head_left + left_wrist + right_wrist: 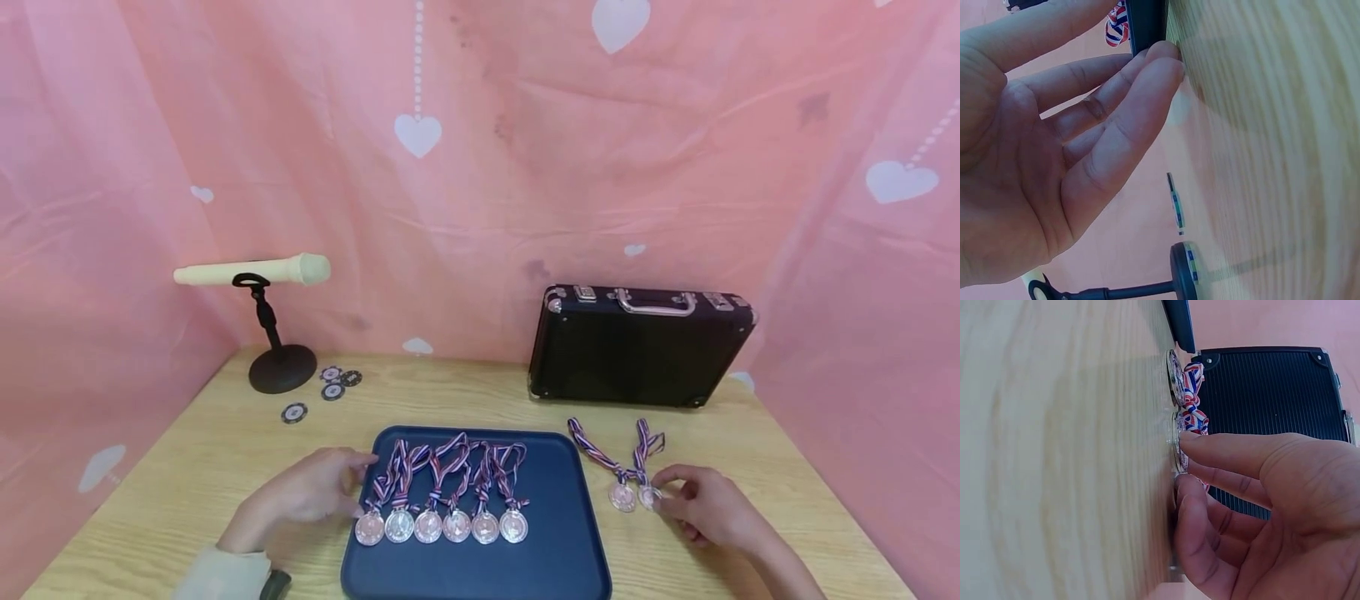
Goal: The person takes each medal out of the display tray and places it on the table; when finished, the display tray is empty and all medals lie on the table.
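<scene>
The right hand (708, 504) pinches the rim of the outer of two loose medals (649, 497) lying on the worktop (225, 450) just right of the blue tray (555, 550), where six medals (442, 525) sit in a row. The left hand (315, 487) rests relaxed, fingertips at the tray's left edge. A good lift likely needs a fingertip worked under the disc, ribbon trailing free.

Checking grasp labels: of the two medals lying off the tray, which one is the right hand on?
The outer medal, the one farther from the tray. The right hand pinches its disc at the edge; the inner medal lies untouched beside it.
</scene>
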A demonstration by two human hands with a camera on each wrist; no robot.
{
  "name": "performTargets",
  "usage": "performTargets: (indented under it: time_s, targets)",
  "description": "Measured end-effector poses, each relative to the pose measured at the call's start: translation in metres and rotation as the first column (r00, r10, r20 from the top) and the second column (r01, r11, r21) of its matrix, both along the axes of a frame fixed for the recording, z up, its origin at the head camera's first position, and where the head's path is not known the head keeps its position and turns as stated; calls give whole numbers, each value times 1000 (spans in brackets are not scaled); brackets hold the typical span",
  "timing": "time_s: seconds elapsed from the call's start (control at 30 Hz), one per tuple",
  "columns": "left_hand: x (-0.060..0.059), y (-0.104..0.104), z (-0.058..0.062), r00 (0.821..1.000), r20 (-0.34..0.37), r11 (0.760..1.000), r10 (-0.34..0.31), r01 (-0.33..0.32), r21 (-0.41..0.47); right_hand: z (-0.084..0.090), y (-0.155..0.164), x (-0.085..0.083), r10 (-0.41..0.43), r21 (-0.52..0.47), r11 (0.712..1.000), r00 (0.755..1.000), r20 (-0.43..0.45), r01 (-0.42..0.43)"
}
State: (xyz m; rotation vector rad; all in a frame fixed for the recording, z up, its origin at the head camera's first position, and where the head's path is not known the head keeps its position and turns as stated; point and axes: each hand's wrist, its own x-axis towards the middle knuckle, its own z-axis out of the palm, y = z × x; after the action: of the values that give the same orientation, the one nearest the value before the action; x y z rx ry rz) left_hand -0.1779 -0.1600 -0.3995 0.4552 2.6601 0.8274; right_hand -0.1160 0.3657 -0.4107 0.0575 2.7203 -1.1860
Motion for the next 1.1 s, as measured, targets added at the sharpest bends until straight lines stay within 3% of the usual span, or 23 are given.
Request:
performTargets:
  time_s: [0.43,0.63,0.8,1.1]
  targets:
    - [1,-1,0,1000,5,1000,-4,4,3,0,-3,1,-21,37,999,1000,-11,22]
    - [1,-1,0,999,-34,999,-31,32,12,14,-11,-1,-86,135,985,988,-130,103]
    - [0,-3,-1,999,-29,999,-32,32,12,26,-43,-4,-50,72,995,982,-183,64]
    - [0,-3,-1,999,-25,999,-45,46,13,28,-117,-4,71,-24,997,992,-104,-73]
